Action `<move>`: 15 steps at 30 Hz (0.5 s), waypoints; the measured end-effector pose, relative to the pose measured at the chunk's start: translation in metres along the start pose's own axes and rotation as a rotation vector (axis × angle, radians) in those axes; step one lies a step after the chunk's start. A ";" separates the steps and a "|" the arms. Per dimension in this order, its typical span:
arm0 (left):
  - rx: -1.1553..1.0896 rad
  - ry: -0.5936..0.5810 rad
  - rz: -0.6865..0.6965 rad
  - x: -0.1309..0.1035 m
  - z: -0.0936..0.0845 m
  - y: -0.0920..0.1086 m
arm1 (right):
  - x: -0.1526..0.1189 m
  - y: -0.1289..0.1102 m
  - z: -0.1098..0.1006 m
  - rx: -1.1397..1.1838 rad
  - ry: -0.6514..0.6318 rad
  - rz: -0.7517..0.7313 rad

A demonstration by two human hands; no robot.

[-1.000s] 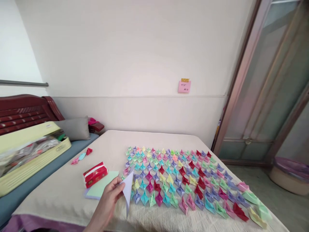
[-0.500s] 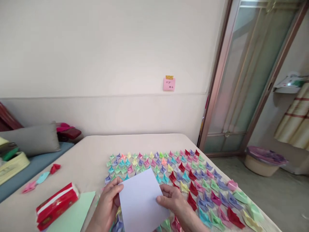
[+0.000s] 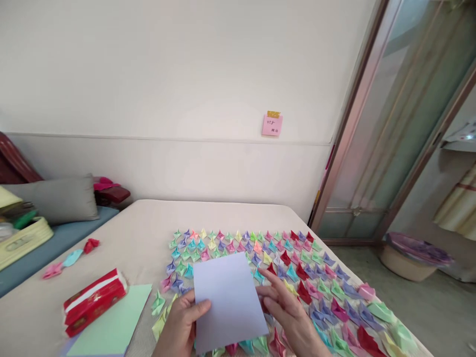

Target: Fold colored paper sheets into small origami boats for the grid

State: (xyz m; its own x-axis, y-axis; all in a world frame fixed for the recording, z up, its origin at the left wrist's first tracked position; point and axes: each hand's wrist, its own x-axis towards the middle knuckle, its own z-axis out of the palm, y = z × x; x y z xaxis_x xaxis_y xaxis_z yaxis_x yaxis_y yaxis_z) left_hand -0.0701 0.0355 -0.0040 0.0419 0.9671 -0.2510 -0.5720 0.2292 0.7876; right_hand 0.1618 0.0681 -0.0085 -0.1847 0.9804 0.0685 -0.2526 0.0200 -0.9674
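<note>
A lavender sheet of paper (image 3: 229,302) is held up in front of me, above rows of small folded paper pieces. My left hand (image 3: 184,317) is closed on its left edge, thumb on the front and fingers behind. Beside the right edge is my right hand (image 3: 288,310), its index finger stretched out and the other fingers loosely bent. Whether those bent fingers touch the paper's edge I cannot tell. The folded pieces (image 3: 339,310) come in green, blue, purple, pink, red and yellow, and the sheet hides some of them.
A red tissue pack (image 3: 94,302) lies on green and purple sheets (image 3: 115,322) at the left. Three folded pieces (image 3: 72,257) sit behind it on the pale cloth surface (image 3: 148,228). A pink note (image 3: 272,125) is on the wall; a covered basin (image 3: 412,258) stands right.
My right hand has loosened from the paper and stretched out its index finger. The sheet has turned more upright, and my left thumb now lies over its front. The view has shifted slightly.
</note>
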 end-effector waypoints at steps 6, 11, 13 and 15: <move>-0.110 -0.116 -0.106 -0.007 0.008 0.000 | 0.005 -0.020 0.011 -0.070 -0.313 0.045; -0.203 -0.063 0.047 -0.005 -0.001 -0.004 | 0.012 -0.008 0.009 -0.038 -0.187 -0.054; -0.223 -0.089 0.141 -0.002 -0.006 -0.008 | 0.012 0.001 0.003 0.066 -0.128 -0.047; -0.155 -0.102 0.195 0.001 -0.008 -0.014 | 0.009 0.011 -0.004 0.168 -0.081 -0.001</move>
